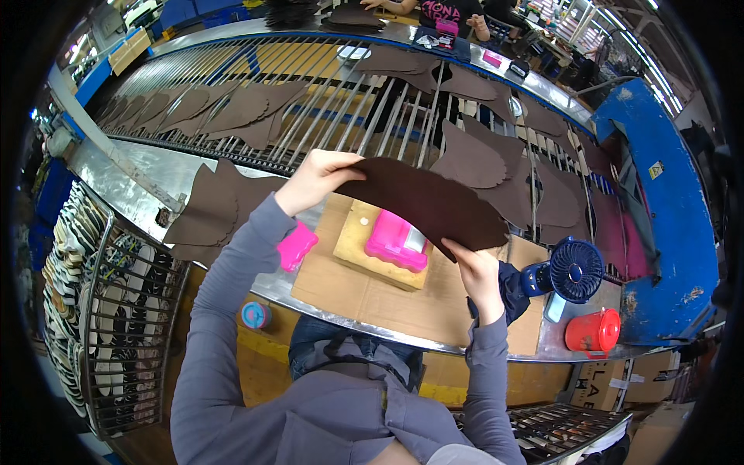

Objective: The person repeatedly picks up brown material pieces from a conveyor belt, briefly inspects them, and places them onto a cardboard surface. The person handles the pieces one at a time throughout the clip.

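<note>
At far left stands a wire cart (90,341) filled with rows of shoe-sole-like pieces. Right of it, overlapping dark brown sheets (213,205) lie on the metal ledge, and behind them more brown sheets (248,105) rest in a row on the rod conveyor (319,108). Below the table edge sits a small round tub (256,315) in blue and pink. A bright pink slab (296,248) lies just beside the left forearm, at the left edge of the flat cardboard (325,287). The left hand (322,178) pinches the left end of a dark brown piece (426,198) between thumb and fingers. This curved piece is held up in the air over the worktop, spanning both hands. Beneath it, on the cardboard, a tan block (353,244) carries a pink mould-like form (384,236). The right hand (479,280) grips the piece's lower edge near its right end, fingers closed on it. Behind, further brown sheets (480,159) overlap on the rods, and across the conveyor another person's hand (480,29) shows. Next come a dark blue cloth (511,293), a dark blue fan (576,270), a pale blue flat item (555,307), a red lidded container (593,332) and, at far right, a large blue machine (666,232)
</note>
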Demonstrator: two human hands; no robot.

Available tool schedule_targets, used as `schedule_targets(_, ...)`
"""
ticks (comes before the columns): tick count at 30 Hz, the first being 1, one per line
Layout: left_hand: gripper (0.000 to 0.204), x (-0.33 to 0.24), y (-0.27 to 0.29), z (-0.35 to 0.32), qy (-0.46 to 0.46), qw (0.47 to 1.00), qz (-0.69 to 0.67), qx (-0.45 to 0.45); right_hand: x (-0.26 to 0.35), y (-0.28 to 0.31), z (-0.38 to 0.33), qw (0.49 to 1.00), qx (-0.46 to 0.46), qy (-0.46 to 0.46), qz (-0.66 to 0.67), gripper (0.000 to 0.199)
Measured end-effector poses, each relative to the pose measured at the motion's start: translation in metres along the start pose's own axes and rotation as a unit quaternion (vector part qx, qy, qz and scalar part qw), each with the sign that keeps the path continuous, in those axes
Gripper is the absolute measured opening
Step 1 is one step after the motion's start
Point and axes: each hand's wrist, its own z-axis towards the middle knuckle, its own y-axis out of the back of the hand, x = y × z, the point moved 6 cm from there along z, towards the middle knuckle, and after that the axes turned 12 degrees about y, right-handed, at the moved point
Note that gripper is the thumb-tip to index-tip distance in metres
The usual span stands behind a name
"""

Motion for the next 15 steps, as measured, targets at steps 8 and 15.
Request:
schedule_targets(8, 0.024, -0.027, -0.075, 0.03, -0.06, 0.992, 0.042, 0.106, -0.026, 0.0, -0.086, 0.99, -0.1, -0.098, -0.023, 0.036)
schedule_targets(15, 0.025, -0.056, -0.136, 0.048, -0.095, 0.979, 0.036, 0.177, -0.022, 0.06, -0.122, 0.982, -0.134, -0.109, -0.082, 0.028)
